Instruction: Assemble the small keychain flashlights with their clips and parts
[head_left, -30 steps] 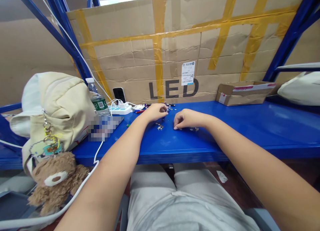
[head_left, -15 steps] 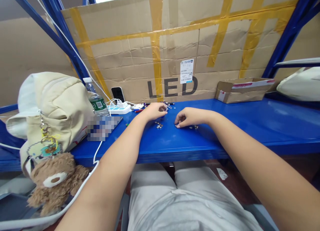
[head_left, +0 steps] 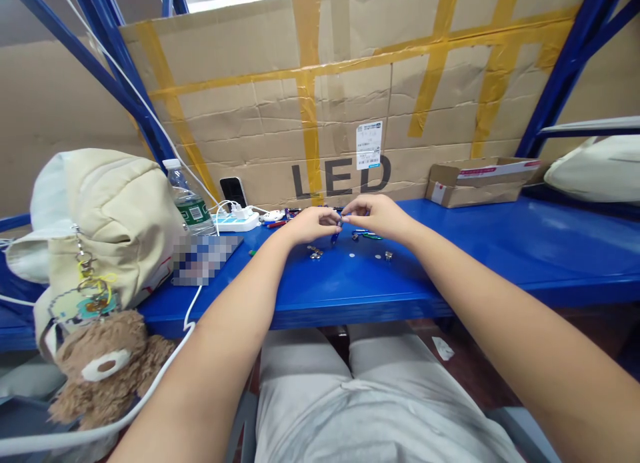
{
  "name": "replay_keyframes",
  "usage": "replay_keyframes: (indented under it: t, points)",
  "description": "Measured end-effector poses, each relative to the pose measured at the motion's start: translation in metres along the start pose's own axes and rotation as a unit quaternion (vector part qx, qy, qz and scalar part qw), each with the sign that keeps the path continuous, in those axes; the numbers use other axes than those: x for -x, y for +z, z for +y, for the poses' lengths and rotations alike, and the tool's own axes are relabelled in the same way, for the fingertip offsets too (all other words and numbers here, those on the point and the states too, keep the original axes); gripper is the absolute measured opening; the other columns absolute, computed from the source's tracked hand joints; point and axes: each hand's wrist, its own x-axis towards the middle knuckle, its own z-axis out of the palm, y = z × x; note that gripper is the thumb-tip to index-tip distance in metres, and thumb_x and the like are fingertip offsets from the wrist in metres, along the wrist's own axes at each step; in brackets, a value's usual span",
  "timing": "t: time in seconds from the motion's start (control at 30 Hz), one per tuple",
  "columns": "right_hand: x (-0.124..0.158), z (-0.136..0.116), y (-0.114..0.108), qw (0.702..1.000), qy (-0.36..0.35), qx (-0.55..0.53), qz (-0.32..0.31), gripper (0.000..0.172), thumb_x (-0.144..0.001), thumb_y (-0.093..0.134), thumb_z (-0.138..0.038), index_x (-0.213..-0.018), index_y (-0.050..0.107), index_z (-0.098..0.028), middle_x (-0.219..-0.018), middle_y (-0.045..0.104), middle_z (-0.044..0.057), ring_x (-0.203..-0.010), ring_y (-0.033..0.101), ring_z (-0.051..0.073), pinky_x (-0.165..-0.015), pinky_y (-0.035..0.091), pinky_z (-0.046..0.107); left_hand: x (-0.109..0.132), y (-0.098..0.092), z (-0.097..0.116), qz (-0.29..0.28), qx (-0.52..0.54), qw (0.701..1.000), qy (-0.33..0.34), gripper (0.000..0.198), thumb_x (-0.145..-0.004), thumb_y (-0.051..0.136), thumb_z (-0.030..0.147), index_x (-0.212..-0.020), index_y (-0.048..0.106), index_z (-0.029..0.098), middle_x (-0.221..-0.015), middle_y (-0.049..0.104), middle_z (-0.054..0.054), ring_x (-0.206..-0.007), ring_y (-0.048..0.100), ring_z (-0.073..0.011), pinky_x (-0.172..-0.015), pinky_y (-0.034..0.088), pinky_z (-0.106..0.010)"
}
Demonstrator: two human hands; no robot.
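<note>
Head view shows bent fingers of the left hand (head_left: 316, 225) pinching a small dark-blue item (head_left: 335, 237), the right hand (head_left: 376, 215) at its top, fingertips nearly together, grip unclear, with metallic pieces (head_left: 315, 253) nearer left on the blue table (head_left: 480, 249) and pale discs (head_left: 351, 255) nearer right.

Behind your blue table's (head_left: 480, 253) front edge, roundish silvery pieces (head_left: 316, 254) are lying left of an oblong brown cardboard box (head_left: 480, 188).

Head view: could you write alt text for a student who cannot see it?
A left hand holds a small dark-blue item above a blue table, the right hand close beside it. Small shiny pieces lie nearby; a cream bag sits at left, a cardboard box at right.
</note>
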Motion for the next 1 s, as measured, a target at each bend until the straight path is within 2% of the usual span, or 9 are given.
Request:
replay_keyframes:
  t: [0.2,0.4,0.47,0.6,0.77,0.87,1.0]
  points:
    - [0.001,0.002,0.003,1.000,-0.012,-0.009,-0.012,0.024,-0.074,0.061,-0.033,-0.088,0.071,-0.016,-0.076,0.065,0.003,-0.069,0.054,0.013,-0.062,0.039,0.025,-0.001,0.001,0.001,0.012,0.043,0.999,0.014,0.029,-0.075,0.063,0.028,-0.101,0.063,0.014,-0.102,0.069,-0.009,-0.093,0.064,-0.0159,-0.088,0.048,-0.032]
    - [0.002,-0.003,0.007,1.000,-0.016,-0.003,0.005,0.030,-0.074,0.061,-0.029,-0.099,0.066,-0.014,-0.076,0.064,0.003,-0.065,0.053,0.013,-0.060,0.039,0.024,-0.003,0.000,-0.004,0.039,0.040,0.998,0.000,0.030,-0.075,0.064,0.030,-0.101,0.063,0.013,-0.101,0.069,-0.009,-0.095,0.063,-0.0169,-0.089,0.048,-0.033]
    - [0.004,-0.011,0.012,0.998,-0.052,0.006,-0.026,0.025,-0.075,0.061,-0.028,-0.095,0.067,-0.014,-0.078,0.065,0.004,-0.067,0.054,0.014,-0.062,0.040,0.025,-0.004,0.000,-0.006,0.053,0.032,0.998,-0.010,0.028,-0.074,0.064,0.026,-0.098,0.064,0.012,-0.099,0.069,-0.009,-0.093,0.064,-0.0173,-0.087,0.049,-0.033]
    - [0.006,-0.027,0.032,0.975,-0.146,0.028,-0.167,0.014,-0.076,0.062,-0.023,-0.085,0.071,-0.017,-0.086,0.070,0.005,-0.081,0.060,0.017,-0.075,0.043,0.027,-0.004,-0.002,-0.009,0.076,0.006,0.997,-0.022,0.024,-0.072,0.062,0.017,-0.095,0.064,0.011,-0.096,0.069,-0.009,-0.088,0.064,-0.0171,-0.084,0.050,-0.033]
    - [0.005,-0.028,0.052,0.967,-0.148,0.084,-0.191,0.016,-0.079,0.060,-0.023,-0.086,0.072,-0.016,-0.090,0.070,0.007,-0.082,0.061,0.019,-0.073,0.044,0.029,-0.005,-0.003,-0.014,0.084,-0.040,0.995,-0.026,0.021,-0.072,0.064,0.023,-0.090,0.065,0.012,-0.092,0.069,-0.007,-0.086,0.063,-0.0166,-0.082,0.050,-0.032]
    - [0.004,-0.025,0.055,0.963,-0.143,0.059,-0.222,0.019,-0.081,0.057,-0.020,-0.092,0.071,-0.017,-0.092,0.071,0.006,-0.083,0.062,0.018,-0.075,0.044,0.028,-0.006,-0.003,-0.015,0.086,-0.046,0.995,-0.019,0.022,-0.073,0.064,0.028,-0.090,0.065,0.013,-0.091,0.069,-0.006,-0.084,0.063,-0.0158,-0.079,0.050,-0.031]
    - [0.004,-0.027,0.055,0.966,-0.108,0.036,-0.230,0.014,-0.079,0.058,-0.018,-0.087,0.070,-0.016,-0.095,0.071,0.006,-0.084,0.062,0.018,-0.074,0.044,0.027,-0.005,-0.003,-0.013,0.081,-0.051,0.995,-0.013,0.022,-0.074,0.064,0.028,-0.090,0.064,0.014,-0.091,0.069,-0.006,-0.083,0.062,-0.0155,-0.078,0.049,-0.030]
